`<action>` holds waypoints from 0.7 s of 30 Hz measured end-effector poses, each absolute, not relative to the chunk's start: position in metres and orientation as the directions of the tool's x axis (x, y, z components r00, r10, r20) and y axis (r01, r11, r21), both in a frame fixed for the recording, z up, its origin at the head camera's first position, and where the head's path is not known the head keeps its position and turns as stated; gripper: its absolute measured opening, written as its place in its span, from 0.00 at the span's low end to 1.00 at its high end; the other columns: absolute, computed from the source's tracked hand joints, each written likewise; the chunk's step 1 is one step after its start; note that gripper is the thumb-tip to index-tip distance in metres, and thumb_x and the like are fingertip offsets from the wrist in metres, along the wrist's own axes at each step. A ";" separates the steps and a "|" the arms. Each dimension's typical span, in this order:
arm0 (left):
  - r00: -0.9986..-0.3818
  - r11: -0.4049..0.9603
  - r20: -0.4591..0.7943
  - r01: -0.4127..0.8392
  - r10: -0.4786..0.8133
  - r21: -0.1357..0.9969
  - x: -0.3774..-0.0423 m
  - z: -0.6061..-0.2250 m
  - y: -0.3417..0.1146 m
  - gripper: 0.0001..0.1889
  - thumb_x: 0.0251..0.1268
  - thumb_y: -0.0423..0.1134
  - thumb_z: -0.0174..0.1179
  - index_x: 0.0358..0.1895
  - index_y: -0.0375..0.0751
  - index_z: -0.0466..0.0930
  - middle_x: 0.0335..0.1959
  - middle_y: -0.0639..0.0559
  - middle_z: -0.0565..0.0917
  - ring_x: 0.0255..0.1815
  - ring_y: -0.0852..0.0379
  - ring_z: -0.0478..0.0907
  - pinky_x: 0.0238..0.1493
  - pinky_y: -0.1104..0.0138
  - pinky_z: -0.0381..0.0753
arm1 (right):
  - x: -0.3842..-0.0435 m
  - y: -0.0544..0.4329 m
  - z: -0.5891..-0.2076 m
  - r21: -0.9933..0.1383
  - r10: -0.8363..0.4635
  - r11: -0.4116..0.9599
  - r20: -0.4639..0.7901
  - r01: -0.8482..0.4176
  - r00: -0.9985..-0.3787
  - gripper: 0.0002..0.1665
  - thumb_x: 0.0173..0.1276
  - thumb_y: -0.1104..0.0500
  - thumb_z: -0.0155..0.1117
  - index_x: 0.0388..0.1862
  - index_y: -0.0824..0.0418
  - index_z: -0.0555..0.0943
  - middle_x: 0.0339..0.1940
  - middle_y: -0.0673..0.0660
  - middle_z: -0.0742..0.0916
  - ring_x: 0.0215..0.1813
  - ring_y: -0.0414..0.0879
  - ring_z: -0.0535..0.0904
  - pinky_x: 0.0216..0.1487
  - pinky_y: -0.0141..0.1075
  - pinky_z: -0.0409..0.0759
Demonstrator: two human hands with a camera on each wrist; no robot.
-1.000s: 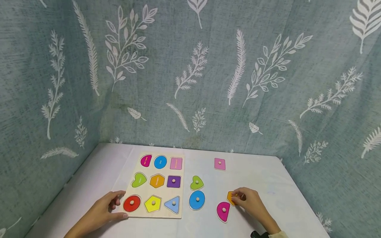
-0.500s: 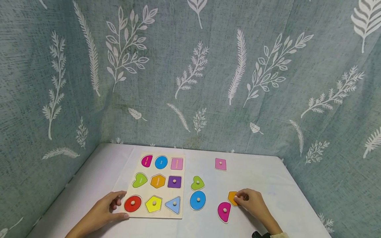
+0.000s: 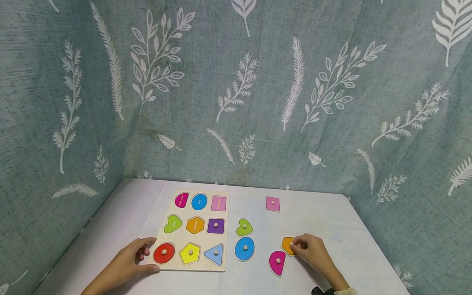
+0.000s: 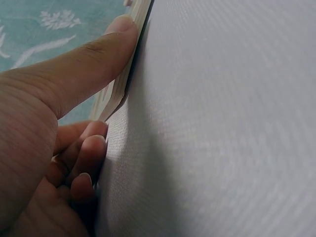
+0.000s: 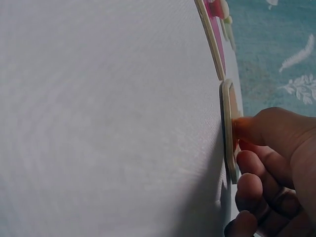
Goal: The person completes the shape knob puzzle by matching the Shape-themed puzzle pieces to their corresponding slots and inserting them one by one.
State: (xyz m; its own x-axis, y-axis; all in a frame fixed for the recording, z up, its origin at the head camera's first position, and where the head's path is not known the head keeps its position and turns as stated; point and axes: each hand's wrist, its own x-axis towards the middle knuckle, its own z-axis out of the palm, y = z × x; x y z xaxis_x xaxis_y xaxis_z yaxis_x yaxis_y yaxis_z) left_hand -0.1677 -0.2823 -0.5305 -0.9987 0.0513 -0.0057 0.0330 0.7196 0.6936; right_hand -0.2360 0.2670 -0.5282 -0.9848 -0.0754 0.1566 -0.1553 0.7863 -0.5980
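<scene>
A wooden shape puzzle board [image 3: 177, 241] lies at the left of the table in the head view. My left hand [image 3: 129, 260] holds its near left corner, thumb along the front edge and fingers at the left side. In the left wrist view the thumb [image 4: 94, 61] presses the board's edge [image 4: 118, 89]. To the right, my right hand [image 3: 311, 250] pinches the knob of an orange hexagon puzzle piece [image 3: 286, 245]. In the right wrist view this piece [image 5: 228, 133] stays flat on or very near the tabletop; the fingers hide its knob.
Loose knobbed pieces lie between board and right hand: a magenta half circle [image 3: 275, 267] touching or nearly touching the hexagon, a blue oval [image 3: 241, 254], a green heart [image 3: 243, 232] and a pink square [image 3: 272, 208]. Patterned cloth [image 3: 236, 102] stands behind the white table [image 3: 332, 217].
My right hand's fingers have shifted slightly right on the hexagon, and more of its orange face shows. The left hand and the board keep their places.
</scene>
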 end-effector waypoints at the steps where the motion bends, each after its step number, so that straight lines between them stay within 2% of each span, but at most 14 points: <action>1: -0.998 0.718 -0.003 0.037 0.055 0.695 -0.168 -0.530 -0.282 0.47 0.39 0.47 0.86 0.64 0.29 0.76 0.35 0.53 0.71 0.36 0.58 0.68 0.36 0.69 0.69 | -0.236 0.267 -0.528 -0.597 -0.073 0.787 0.158 -0.154 -0.985 0.07 0.61 0.60 0.79 0.28 0.54 0.87 0.23 0.45 0.77 0.28 0.38 0.72 0.32 0.32 0.72; 8: -0.999 0.711 -0.042 -0.015 0.021 0.703 -0.169 -0.530 -0.280 0.48 0.37 0.48 0.86 0.64 0.28 0.75 0.35 0.52 0.71 0.37 0.55 0.69 0.36 0.69 0.71 | -0.238 0.264 -0.525 -0.597 -0.068 0.787 0.162 -0.152 -0.985 0.07 0.61 0.60 0.79 0.29 0.54 0.86 0.23 0.45 0.77 0.29 0.40 0.72 0.32 0.32 0.71; 21: -0.999 0.709 -0.016 0.016 0.038 0.705 -0.168 -0.529 -0.281 0.48 0.37 0.47 0.86 0.64 0.28 0.76 0.35 0.53 0.71 0.37 0.57 0.68 0.36 0.69 0.70 | -0.243 0.248 -0.519 -0.615 -0.104 0.762 0.190 -0.201 -0.976 0.07 0.61 0.60 0.80 0.28 0.53 0.86 0.22 0.45 0.77 0.28 0.40 0.72 0.29 0.31 0.70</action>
State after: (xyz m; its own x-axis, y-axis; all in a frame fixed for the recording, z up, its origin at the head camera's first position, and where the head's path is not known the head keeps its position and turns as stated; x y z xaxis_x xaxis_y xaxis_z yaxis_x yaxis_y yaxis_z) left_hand -0.1683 -0.2810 -0.5293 -0.9992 0.0379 -0.0160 0.0155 0.7089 0.7051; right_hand -0.2428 0.2476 -0.5194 -0.9763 -0.1039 0.1898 -0.2007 0.7622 -0.6154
